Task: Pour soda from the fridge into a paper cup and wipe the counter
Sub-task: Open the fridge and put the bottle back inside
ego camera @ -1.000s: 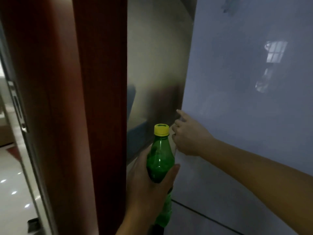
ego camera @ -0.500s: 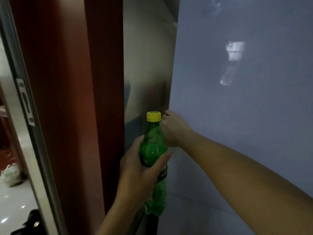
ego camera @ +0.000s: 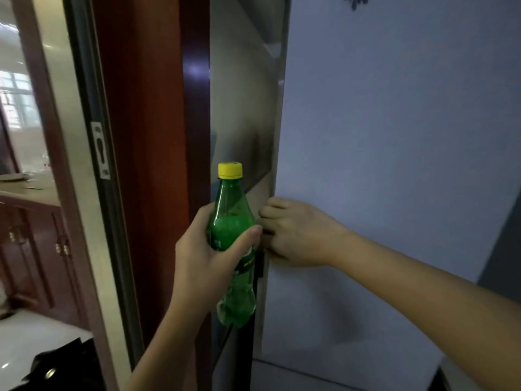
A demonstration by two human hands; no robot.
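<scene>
My left hand (ego camera: 205, 261) grips a green soda bottle (ego camera: 234, 249) with a yellow cap around its middle and holds it upright. The pale blue fridge door (ego camera: 394, 165) fills the right half of the view. My right hand (ego camera: 296, 235) is at the door's left edge, just right of the bottle, with its fingers curled around that edge. No paper cup or cloth is in view.
A dark red wooden door frame (ego camera: 146, 165) stands left of the fridge's grey side wall (ego camera: 242, 108). Through the doorway at far left I see a counter (ego camera: 31, 190) above red-brown cabinets (ego camera: 36, 249), and a white floor below.
My right hand went from touching the door's face to curling around its left edge. The view swung left, showing more of the doorway. The bottle stays in my left hand.
</scene>
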